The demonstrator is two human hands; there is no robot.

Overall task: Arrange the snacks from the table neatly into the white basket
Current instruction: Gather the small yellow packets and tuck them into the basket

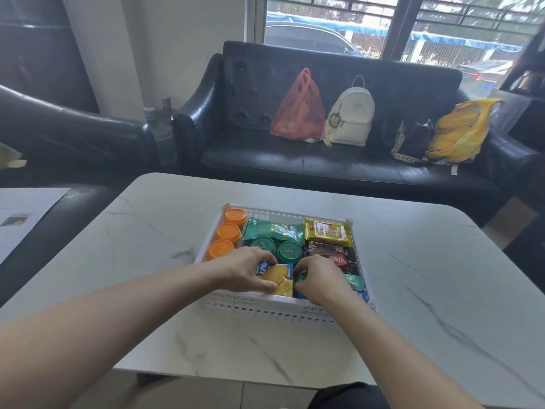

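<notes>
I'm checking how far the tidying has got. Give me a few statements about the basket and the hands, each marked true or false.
1. Three orange-lidded cups stand in a row along the left side of the white basket. True.
2. The left hand rests on the bare table outside the basket. False: it grips a blue and yellow snack pack inside the basket.
3. The yellow snack packet lies at the far right of the basket. True.
4. The right hand is lifted high above the basket. False: it is down in the basket, fingers curled on a teal packet.
5. Snacks lie scattered on the table. False: none show outside the basket.
</notes>
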